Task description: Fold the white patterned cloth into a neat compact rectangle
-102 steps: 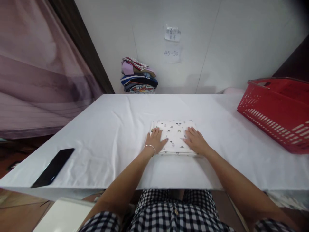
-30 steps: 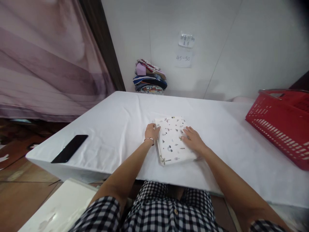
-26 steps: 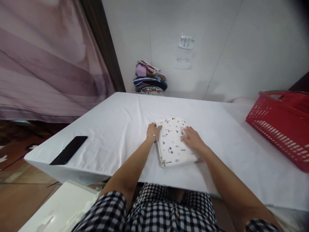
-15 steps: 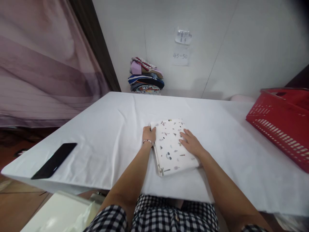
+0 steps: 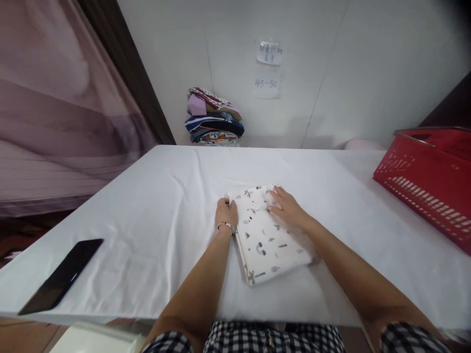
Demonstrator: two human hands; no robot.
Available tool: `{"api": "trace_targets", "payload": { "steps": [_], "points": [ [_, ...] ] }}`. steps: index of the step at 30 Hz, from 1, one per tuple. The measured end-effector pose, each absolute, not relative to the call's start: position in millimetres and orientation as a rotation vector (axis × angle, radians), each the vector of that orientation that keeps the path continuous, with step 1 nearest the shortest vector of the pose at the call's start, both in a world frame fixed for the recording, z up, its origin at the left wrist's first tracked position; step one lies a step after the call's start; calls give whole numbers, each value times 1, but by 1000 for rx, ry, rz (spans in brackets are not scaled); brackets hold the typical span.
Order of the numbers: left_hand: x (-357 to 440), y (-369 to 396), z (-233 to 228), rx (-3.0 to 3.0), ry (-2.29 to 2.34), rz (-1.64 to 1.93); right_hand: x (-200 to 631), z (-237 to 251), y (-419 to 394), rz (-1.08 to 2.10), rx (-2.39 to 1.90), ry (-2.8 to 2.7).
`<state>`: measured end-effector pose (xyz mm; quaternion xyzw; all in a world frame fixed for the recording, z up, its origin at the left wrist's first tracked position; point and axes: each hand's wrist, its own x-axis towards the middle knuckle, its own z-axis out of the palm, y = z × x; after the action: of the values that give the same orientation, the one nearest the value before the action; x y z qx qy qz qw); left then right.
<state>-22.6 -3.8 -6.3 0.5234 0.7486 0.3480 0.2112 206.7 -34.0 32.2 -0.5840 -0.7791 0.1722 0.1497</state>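
Observation:
A folded white cloth [image 5: 265, 235] with small printed motifs, among them a rainbow and palm trees, lies flat on the table in front of me. At its upper left edge my left hand [image 5: 226, 213], with a bracelet at the wrist, is closed on the cloth with the thumb on top; the fingers underneath are partly hidden. My right hand [image 5: 289, 208] rests flat on the upper right part of the cloth, fingers spread and holding nothing.
A white-covered table [image 5: 147, 196] spans the view. On its left lies a black phone-like slab [image 5: 62, 274]. Folded clothes [image 5: 215, 117] are stacked by the far wall, below two paper notes [image 5: 268, 68]. A red plastic basket [image 5: 427, 176] stands at right, and a pinkish curtain [image 5: 66, 122] hangs at left.
My right hand has slid up the cloth toward its far edge. My left hand keeps its grip on the left edge. The cloth has turned slightly, and the camera view has shifted.

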Motion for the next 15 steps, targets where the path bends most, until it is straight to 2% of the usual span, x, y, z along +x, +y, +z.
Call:
{"api": "trace_targets", "payload": {
  "steps": [7, 11, 15],
  "points": [
    [-21, -6, -5, 1428, 1993, 1031, 166, 16, 10, 323, -1634, -2560],
    [-20, -7, -4, 1430, 1995, 1024, 157, 13, 13, 283, -1657, -2564],
    [-20, -5, -8, 1446, 1985, 1040, 132, 16, 11, 247, -1503, -2640]
  ]
}}
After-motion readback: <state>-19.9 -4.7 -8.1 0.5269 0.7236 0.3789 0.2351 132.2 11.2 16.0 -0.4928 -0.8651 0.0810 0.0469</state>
